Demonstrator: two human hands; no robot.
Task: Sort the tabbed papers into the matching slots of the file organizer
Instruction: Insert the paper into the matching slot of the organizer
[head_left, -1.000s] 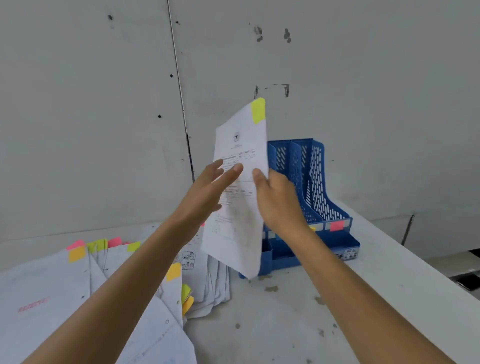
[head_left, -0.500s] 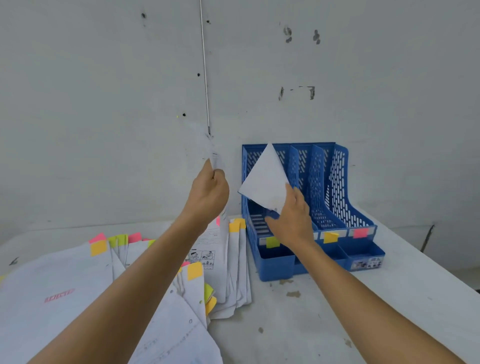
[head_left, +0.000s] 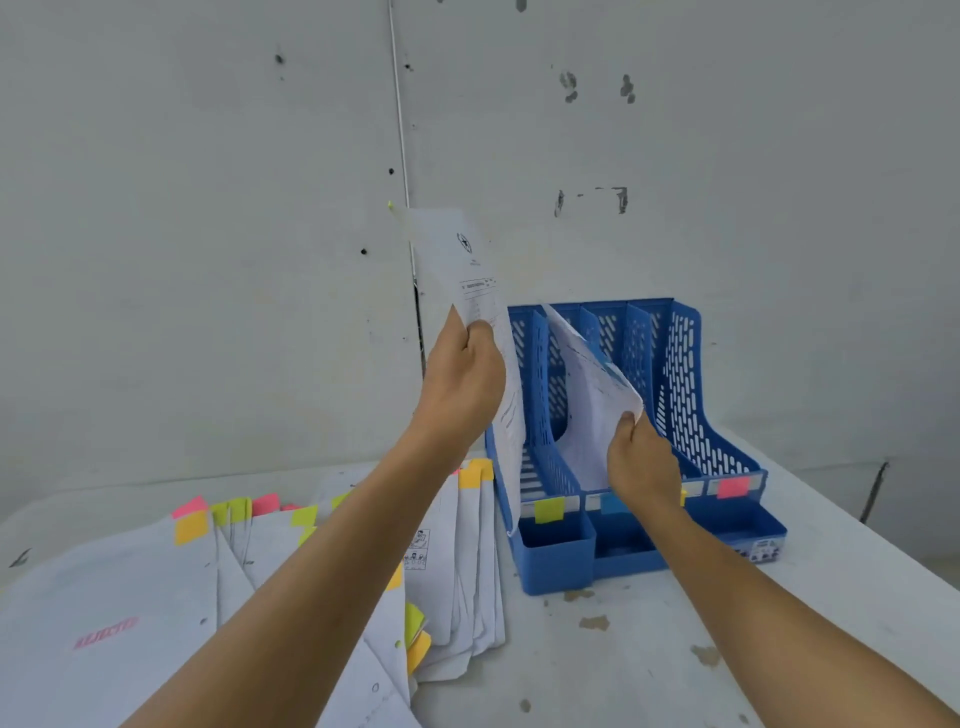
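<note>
Loose tabbed papers (head_left: 130, 587) are fanned over the stained white table (head_left: 649, 701), left of the perforated blue plastic file organizer (head_left: 680, 374). A curled sheet (head_left: 587, 405) (thin, printed) is pinched by the right hand (head_left: 641, 460) inside the blue-labelled slot (head_left: 613, 503). The organizer's left wall is partly screened by an upright sheet (head_left: 457, 260), gripped in the curled fingers of the left hand (head_left: 462, 387).

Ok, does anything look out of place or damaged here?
The paper pile left of the file organizer lies fanned and askew. Brown blotches mark the table in front of it. Nothing else stands out.
</note>
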